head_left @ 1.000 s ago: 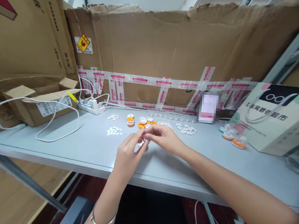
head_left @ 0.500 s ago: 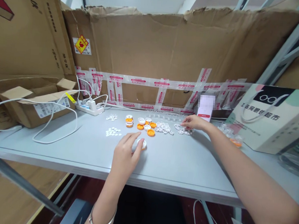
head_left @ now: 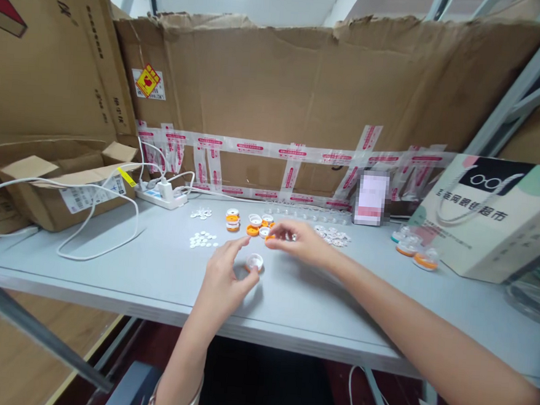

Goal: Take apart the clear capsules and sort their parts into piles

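Observation:
A round white part with an orange base sits on the table near its front. Around its left side curve the parted fingers of my left hand, the thumb at its lower edge. My right hand hovers over the orange and white rings, its thumb and forefinger pinched together; whatever is between them is too small to make out. Left of it are white and orange round parts and a small stack. Small white discs lie farther left, and small white pieces lie behind my right wrist.
Clear parts lie at the back left, near a power strip with white cables. A phone leans against the cardboard. More round assemblies stand at the right, beside a paper bag. An open carton stands at the left.
My right hand has come left and toward me, from the small white pieces to above the orange and white rings. My left thumb has shifted down, showing more of the round part.

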Demonstrator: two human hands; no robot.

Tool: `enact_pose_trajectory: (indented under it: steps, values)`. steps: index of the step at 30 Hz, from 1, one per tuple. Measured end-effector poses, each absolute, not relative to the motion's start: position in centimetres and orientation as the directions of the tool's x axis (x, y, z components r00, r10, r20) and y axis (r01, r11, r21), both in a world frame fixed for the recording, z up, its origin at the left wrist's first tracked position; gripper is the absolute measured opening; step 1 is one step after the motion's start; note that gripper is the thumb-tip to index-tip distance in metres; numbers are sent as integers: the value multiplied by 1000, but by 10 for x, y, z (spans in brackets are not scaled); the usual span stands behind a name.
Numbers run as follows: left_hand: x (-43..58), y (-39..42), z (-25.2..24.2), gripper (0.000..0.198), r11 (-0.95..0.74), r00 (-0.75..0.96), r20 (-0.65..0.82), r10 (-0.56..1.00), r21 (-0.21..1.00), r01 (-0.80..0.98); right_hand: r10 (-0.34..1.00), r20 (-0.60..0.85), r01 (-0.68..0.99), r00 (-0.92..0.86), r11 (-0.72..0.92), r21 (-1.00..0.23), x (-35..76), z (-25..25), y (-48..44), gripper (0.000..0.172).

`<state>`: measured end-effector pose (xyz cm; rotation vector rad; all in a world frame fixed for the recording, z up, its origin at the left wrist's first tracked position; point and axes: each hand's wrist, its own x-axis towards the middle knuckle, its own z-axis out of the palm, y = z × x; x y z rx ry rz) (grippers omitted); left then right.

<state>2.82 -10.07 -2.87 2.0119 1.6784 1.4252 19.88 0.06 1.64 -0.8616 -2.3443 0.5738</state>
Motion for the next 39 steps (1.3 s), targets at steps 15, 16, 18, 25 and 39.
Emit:
enact_pose_trajectory:
  steps: [15, 16, 18, 25, 39]
  values:
    - [27, -91, -34, 57, -252, -15, 352, 936, 698, 670, 697, 29, 290, -716, 335, -896, 175, -11, -17, 26]
    - [27, -91, -34, 55, -250, -14, 349, 937, 699, 670, 695, 21, 270, -719, 307, -913, 175, -11, -16, 28]
    - [28, -92, -33, 51, -243, -14, 343, 939, 693, 679, 696, 31, 260, -717, 309, -915, 176, -13, -15, 33]
    - [28, -97, -28, 37, -247, 13, 327, 945, 685, 685, 687, 39, 278, -725, 345, -896, 176, -11, -17, 39]
    - [27, -98, -32, 20, -262, -2, 342, 940, 724, 639, 803, 314, 420, -506, 548, -723, 185, -2, 4, 32]
